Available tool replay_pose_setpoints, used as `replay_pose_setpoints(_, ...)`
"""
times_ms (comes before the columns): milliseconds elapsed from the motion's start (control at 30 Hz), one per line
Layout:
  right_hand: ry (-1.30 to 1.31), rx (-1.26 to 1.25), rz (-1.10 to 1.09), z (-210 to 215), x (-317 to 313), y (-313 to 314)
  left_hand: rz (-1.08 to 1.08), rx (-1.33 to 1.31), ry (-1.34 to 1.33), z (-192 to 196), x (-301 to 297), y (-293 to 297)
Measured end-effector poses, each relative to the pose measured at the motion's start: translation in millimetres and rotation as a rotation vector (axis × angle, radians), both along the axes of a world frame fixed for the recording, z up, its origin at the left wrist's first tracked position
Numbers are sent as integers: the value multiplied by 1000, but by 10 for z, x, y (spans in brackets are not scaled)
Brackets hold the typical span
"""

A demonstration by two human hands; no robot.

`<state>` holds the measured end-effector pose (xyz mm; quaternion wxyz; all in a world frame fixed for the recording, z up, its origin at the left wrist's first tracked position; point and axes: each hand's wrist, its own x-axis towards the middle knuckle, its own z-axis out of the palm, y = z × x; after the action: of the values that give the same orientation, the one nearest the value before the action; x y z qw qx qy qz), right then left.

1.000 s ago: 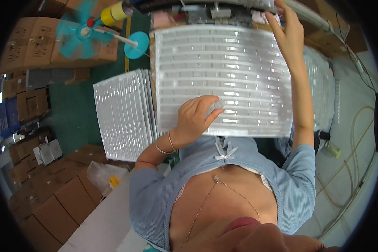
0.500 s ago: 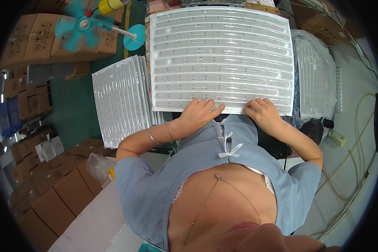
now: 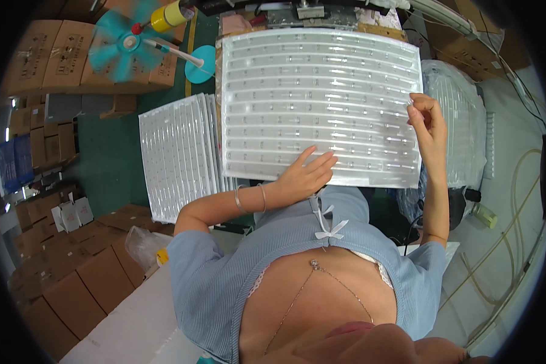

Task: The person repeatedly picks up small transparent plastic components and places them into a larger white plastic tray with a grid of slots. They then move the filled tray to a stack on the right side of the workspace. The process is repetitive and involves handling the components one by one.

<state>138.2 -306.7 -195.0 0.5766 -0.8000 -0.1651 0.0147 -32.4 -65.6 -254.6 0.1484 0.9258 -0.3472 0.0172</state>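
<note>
A white ridged panel (image 3: 321, 103) lies flat in front of me, with long parallel rows of small parts or marks under a glossy surface. My left hand (image 3: 308, 176) rests on its near edge, fingers stretched out and a little apart. At the panel's right edge is my right hand (image 3: 429, 121), thumb and fingers drawn together by the rim. Whatever those fingers pinch, if anything, is too small to make out. Left of the worktable leans a stack of similar ridged panels (image 3: 179, 158).
More ridged panels in clear plastic wrap (image 3: 455, 121) stand at the right. A turquoise fan (image 3: 130, 42) turns at the far left, before cardboard cartons (image 3: 70, 54). A metal fixture (image 3: 311, 12) crosses the table's far end. Pale hoses (image 3: 515, 206) trail along the right.
My right hand has gone from the panel's near edge up to its right edge. My left hand's fingers have straightened on the near edge. The view has shifted slightly.
</note>
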Motion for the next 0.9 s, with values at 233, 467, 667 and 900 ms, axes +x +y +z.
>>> replay_pose_setpoints(233, 4, 38, 29, 134, 340, 53, 159, -310, -22, 442, 712, 251)
replay_pose_setpoints(467, -151, 113, -72, 234, 923, 430, 748, -272, -877, 1043, 2891, 707)
replay_pose_setpoints(667, -407, 96, -103, 415, 1582, 1195, 702, 38, -878, 1246, 3358, 807)
replay_pose_setpoints(900, -936, -508, -234, 598, 2048, 2019, 615, -443, -571, 1292, 1963, 669)
